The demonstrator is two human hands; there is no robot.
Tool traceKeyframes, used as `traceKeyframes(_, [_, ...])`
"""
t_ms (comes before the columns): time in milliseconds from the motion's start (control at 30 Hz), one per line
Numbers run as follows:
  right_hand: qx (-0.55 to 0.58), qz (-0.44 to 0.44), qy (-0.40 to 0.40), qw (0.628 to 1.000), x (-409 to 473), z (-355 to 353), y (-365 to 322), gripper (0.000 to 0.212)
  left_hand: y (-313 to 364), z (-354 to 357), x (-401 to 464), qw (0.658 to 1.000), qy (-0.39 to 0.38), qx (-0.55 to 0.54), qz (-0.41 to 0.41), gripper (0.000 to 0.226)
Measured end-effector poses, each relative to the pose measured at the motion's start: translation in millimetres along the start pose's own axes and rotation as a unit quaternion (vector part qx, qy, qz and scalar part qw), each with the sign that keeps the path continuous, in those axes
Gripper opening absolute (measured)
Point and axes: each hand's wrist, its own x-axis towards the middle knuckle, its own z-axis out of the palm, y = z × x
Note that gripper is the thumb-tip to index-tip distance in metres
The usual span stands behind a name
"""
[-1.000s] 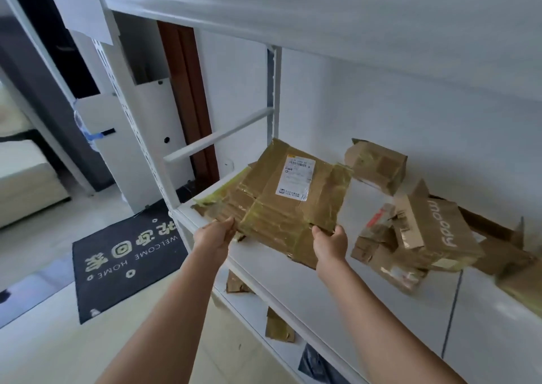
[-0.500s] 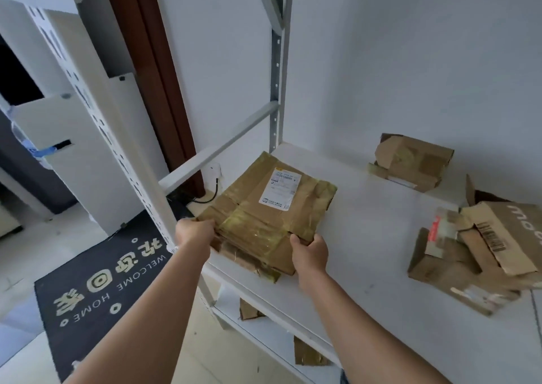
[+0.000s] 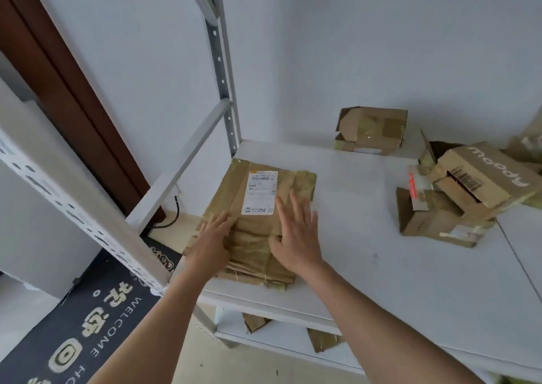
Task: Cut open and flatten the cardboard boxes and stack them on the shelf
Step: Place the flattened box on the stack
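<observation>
Both my hands lie flat, fingers point(image 3: 296, 207) spread, gripping nothing, on the flattened stack point(image 3: 258, 222); uncut boxes point(image 3: 457, 196) at three o'clock, right hand point(image 3: 296, 237) nearer.

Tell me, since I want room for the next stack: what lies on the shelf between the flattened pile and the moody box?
Nothing: in the head view, bare white shelf separates the flattened pile from the moody box.

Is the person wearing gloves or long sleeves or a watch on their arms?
No. Both forearms are bare as far as the picture shows, with no sleeves in view. The left hand and the right hand have no gloves, and no watch, bracelet or ring shows on the wrists or fingers.
</observation>
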Motion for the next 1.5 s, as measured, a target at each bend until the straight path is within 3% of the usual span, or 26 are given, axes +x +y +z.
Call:
traceKeyframes(67, [-0.015, 0.016, -0.048, 0.999, 13, 5, 8, 0.071, -3, 2, 6, 0.996, -0.013, -0.086, -0.015, 0.062])
traceKeyframes(133, [-0.045, 0.036, -0.088, 0.994, 19, 13, 21, 0.066, -7, 9, 10, 0.998, 0.006, -0.057, 0.005, 0.049])
traceKeyframes(200, [-0.062, 0.053, -0.120, 0.989, 20, 21, 31, 0.069, -11, 17, 12, 0.999, -0.008, 0.024, 0.025, 0.059])
traceKeyframes(300, [-0.064, 0.069, -0.161, 0.982, 23, 26, 33, 0.073, -13, 20, 16, 0.997, -0.044, 0.059, 0.014, 0.066])
traceKeyframes(400, [-0.035, 0.078, -0.226, 0.970, 31, 9, 29, 0.075, -4, 12, 24, 0.992, -0.076, 0.099, -0.003, 0.065])
traceKeyframes(467, [-0.006, 0.064, -0.220, 0.973, 30, -14, 29, 0.069, 8, 4, 30, 0.990, -0.086, 0.111, -0.018, 0.058])
traceKeyframes(567, [0.062, 0.052, -0.114, 0.990, 6, -57, 42, 0.061, 34, -8, 32, 0.982, -0.093, 0.152, -0.069, 0.047])
traceKeyframes(667, [0.101, 0.032, 0.067, 0.992, -33, -108, 74, 0.058, 77, -20, 30, 0.975, -0.016, 0.215, -0.059, 0.032])
traceKeyframes(767, [0.112, 0.056, 0.274, 0.954, -74, -165, 119, 0.052, 144, -24, 31, 0.992, 0.045, 0.120, 0.005, 0.035])
traceKeyframes(867, [0.113, 0.145, 0.386, 0.904, -101, -211, 171, 0.049, 222, -14, 29, 0.997, 0.038, 0.000, 0.061, 0.043])
traceKeyframes(933, [0.124, 0.236, 0.366, 0.892, -107, -232, 207, 0.051, 274, -1, 27, 0.992, -0.007, -0.090, 0.090, 0.043])
traceKeyframes(1000, [0.172, 0.317, 0.288, 0.887, -103, -246, 237, 0.059, 321, 12, 28, 0.978, -0.042, -0.167, 0.119, 0.044])
traceKeyframes(1100, [0.298, 0.348, 0.178, 0.871, -87, -256, 264, 0.077, 375, 22, 33, 0.965, -0.060, -0.225, 0.117, 0.047])
traceKeyframes(1200, [0.463, 0.384, 0.089, 0.794, -70, -257, 281, 0.088, 407, 25, 47, 0.954, -0.089, -0.278, 0.073, 0.052])
traceKeyframes(1267, [0.514, 0.410, 0.039, 0.753, -62, -255, 288, 0.090, 419, 28, 57, 0.935, -0.126, -0.328, 0.042, 0.052])
traceKeyframes(1400, [0.545, 0.376, 0.033, 0.749, -59, -252, 306, 0.070, 434, 39, 63, 0.903, -0.139, -0.407, -0.004, 0.029])
traceKeyframes(1500, [0.552, 0.338, 0.057, 0.761, -71, -261, 317, 0.077, 438, 46, 55, 0.894, -0.079, -0.441, -0.014, 0.021])
